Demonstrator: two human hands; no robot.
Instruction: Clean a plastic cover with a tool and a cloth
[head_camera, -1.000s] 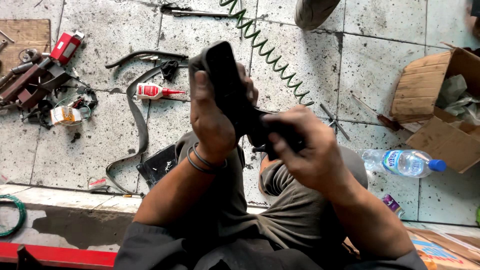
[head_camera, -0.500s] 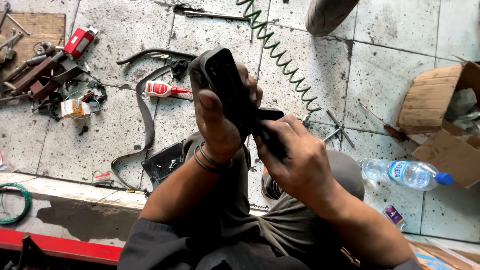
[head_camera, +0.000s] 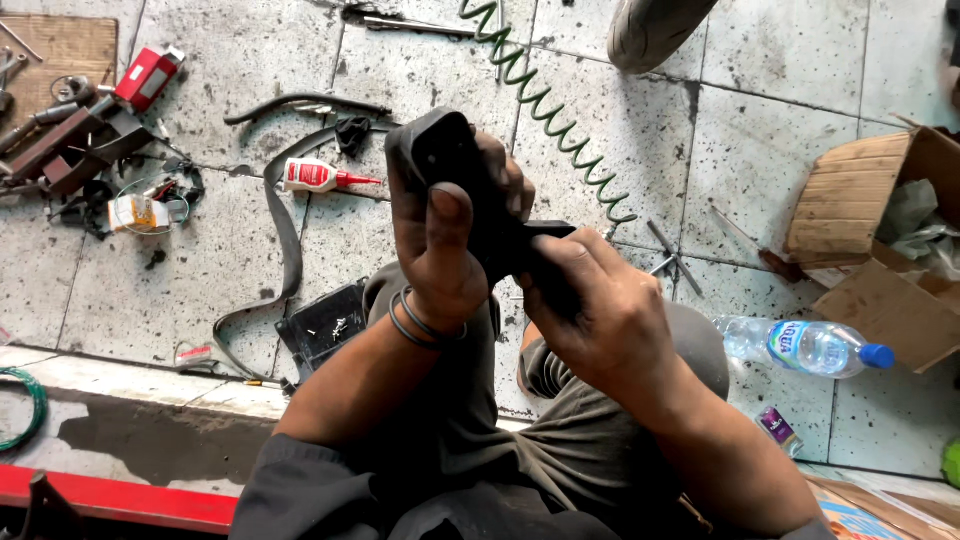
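left hand (head_camera: 440, 262) clasped round upper end of black rubber piece (head_camera: 450, 160), thumb pressed on its face | right hand (head_camera: 590, 305) wrapped over lower end, hiding it | beyond piece: one green coiled hose (head_camera: 545, 105), cut off at top | right of piece: one plastic bottle (head_camera: 805, 345); one open cardboard box (head_camera: 860, 200) holding crumpled paper

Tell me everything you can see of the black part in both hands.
The black part looks like matte rubber or plastic, with a rounded, hollow-looking upper end and a flatter stem running toward the lower right. It is held up above the lap, tilted, clear of the tiled floor. The left hand wraps its upper body, thumb along the near face; the right hand covers the lower end, so that end is hidden.
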